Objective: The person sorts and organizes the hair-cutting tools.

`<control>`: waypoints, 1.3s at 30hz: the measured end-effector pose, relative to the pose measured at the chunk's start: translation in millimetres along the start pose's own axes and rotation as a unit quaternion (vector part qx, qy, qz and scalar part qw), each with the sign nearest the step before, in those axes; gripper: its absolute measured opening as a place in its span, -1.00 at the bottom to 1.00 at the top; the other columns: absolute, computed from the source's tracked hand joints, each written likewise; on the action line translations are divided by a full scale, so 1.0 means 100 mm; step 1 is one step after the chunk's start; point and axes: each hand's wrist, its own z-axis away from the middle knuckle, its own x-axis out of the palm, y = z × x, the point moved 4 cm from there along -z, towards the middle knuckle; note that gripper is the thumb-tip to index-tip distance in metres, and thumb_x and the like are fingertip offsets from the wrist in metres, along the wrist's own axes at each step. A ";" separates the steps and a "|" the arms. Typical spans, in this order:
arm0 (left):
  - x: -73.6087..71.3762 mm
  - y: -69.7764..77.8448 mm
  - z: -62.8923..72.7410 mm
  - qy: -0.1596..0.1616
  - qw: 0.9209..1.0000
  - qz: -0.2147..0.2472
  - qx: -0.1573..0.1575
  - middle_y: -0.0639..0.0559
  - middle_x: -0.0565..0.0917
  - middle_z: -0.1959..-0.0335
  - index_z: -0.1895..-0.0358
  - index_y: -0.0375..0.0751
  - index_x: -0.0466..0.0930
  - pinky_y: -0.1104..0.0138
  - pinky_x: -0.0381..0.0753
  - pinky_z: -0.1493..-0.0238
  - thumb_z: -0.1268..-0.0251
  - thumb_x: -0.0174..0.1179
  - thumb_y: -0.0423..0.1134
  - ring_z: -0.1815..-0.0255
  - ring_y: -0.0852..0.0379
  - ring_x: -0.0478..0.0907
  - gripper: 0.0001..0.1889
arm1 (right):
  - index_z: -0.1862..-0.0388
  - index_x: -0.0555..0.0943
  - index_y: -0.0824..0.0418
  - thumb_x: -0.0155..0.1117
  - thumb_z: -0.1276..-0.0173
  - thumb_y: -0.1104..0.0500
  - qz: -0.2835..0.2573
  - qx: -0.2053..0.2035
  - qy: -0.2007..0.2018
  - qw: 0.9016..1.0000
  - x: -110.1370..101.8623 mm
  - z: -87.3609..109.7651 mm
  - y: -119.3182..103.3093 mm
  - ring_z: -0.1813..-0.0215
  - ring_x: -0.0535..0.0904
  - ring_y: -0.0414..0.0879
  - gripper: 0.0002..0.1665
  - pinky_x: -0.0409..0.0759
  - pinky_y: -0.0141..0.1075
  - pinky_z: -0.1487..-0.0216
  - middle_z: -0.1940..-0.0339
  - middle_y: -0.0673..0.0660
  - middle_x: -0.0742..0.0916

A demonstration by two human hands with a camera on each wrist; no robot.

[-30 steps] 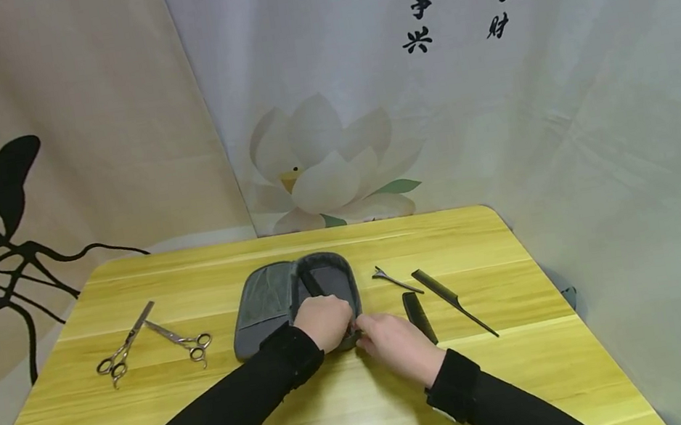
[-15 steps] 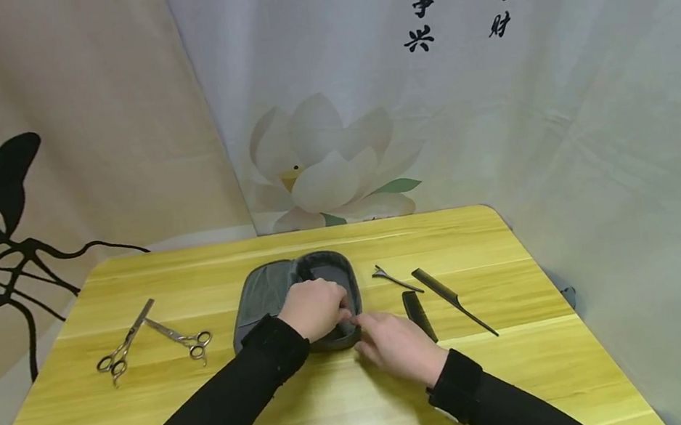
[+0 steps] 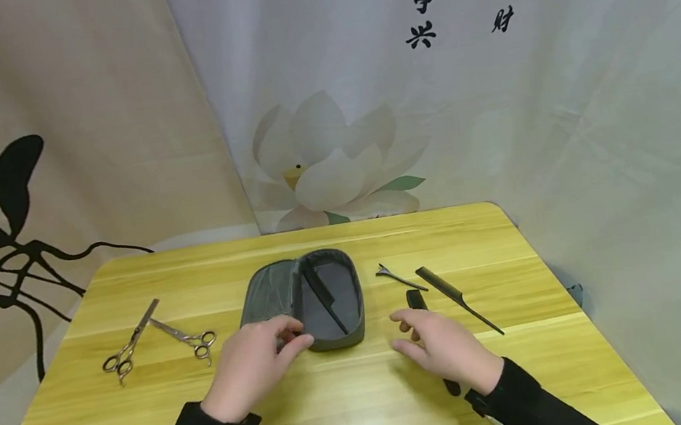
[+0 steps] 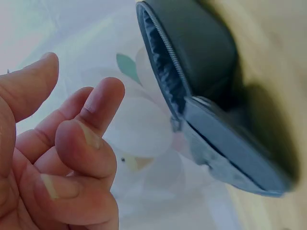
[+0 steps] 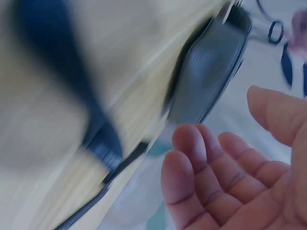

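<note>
in the head view, see the grey case (image 3: 339, 343) open on the worktop (image 3: 351, 416), toward its far edge, with a black tail comb (image 3: 319, 288) inside the right half. see the left hand (image 3: 254, 365) at the case's near left corner, holding nothing, with thumb and bent fingers parted. see the right hand (image 3: 448, 345) over a wide comb (image 3: 416, 299), also holding nothing; cannot tell whether touching it. toward the worktop's right edge, note a clip (image 3: 391, 275) and another tail comb (image 3: 442, 284); toward its left edge, two pairs of scissors (image 3: 133, 340).

in the left wrist view, find the left hand wide and apart from the case.

in the right wrist view, find the right hand wide too, apart from the case and a blurred dark tool (image 5: 53, 48).
</note>
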 end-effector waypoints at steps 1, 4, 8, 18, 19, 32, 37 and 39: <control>-0.01 -0.03 0.07 0.002 1.000 0.006 -0.011 0.26 0.80 0.31 0.05 0.06 0.82 0.41 0.48 0.41 -0.42 0.42 0.04 0.45 0.37 0.54 -0.79 | -0.35 0.65 0.22 0.41 -0.55 0.01 -0.003 0.017 0.005 1.000 -0.05 0.05 0.08 0.17 0.73 -0.15 -0.49 0.65 -0.33 0.20 0.04 0.06 0.82; -0.02 -0.13 0.27 0.000 0.998 0.023 -0.052 0.27 0.81 0.25 0.03 0.10 0.81 0.41 0.40 0.48 -0.42 0.43 0.07 0.55 0.35 0.44 -0.78 | -0.33 0.66 0.25 0.42 -0.54 0.03 0.002 0.067 0.029 0.997 -0.21 0.18 0.36 0.19 0.73 -0.18 -0.49 0.64 -0.32 0.22 0.10 0.05 0.81; 0.00 -0.23 0.48 -0.013 0.993 0.053 -0.104 0.25 0.83 0.20 -0.02 0.13 0.81 0.39 0.31 0.55 -0.41 0.42 0.10 0.65 0.28 0.35 -0.74 | -0.33 0.64 0.31 0.37 -0.57 0.07 0.013 0.126 0.059 0.990 -0.40 0.33 0.76 0.14 0.76 -0.05 -0.51 0.68 -0.19 0.18 0.04 0.17 0.82; 0.15 -0.43 0.76 -0.017 0.981 0.102 -0.167 0.28 0.81 0.24 -0.02 0.07 0.81 0.40 0.38 0.47 -0.40 0.45 0.07 0.58 0.31 0.38 -0.73 | -0.17 0.68 0.39 0.45 -0.49 0.07 0.038 0.188 0.039 0.981 -0.40 0.45 1.37 0.03 0.78 0.20 -0.53 0.72 0.08 -0.01 0.05 0.29 0.83; 0.15 -0.44 0.77 -0.012 0.981 0.103 -0.165 0.28 0.80 0.24 -0.02 0.07 0.81 0.41 0.38 0.47 -0.40 0.45 0.06 0.58 0.31 0.37 -0.74 | -0.15 0.68 0.38 0.47 -0.47 0.08 0.037 0.191 0.036 0.980 -0.39 0.45 1.39 0.04 0.78 0.19 -0.55 0.72 0.08 -0.02 0.07 0.27 0.84; 0.28 -0.49 0.72 -0.034 0.977 0.129 -0.168 0.32 0.76 0.30 -0.02 0.06 0.80 0.40 0.38 0.46 -0.41 0.43 0.07 0.56 0.31 0.38 -0.73 | 0.06 0.68 0.28 0.44 -0.48 0.22 0.027 0.213 0.007 0.977 -0.35 0.37 1.41 0.32 0.63 -0.12 -0.82 0.62 -0.13 0.23 0.31 0.06 0.76; 0.31 -0.50 0.71 -0.029 0.977 0.135 -0.161 0.32 0.76 0.30 -0.02 0.04 0.80 0.40 0.38 0.46 -0.41 0.43 0.07 0.56 0.32 0.37 -0.72 | 0.09 0.67 0.26 0.44 -0.48 0.23 0.022 0.219 0.008 0.975 -0.35 0.36 1.41 0.34 0.60 -0.12 -0.86 0.58 -0.15 0.24 0.33 0.06 0.75; 0.34 -0.52 0.70 -0.032 0.975 0.149 -0.162 0.31 0.76 0.29 -0.02 0.03 0.80 0.40 0.39 0.45 -0.42 0.43 0.06 0.55 0.31 0.38 -0.72 | 0.11 0.66 0.25 0.43 -0.48 0.23 0.018 0.221 0.004 0.975 -0.34 0.36 1.42 0.35 0.57 -0.11 -0.87 0.55 -0.17 0.26 0.34 0.06 0.74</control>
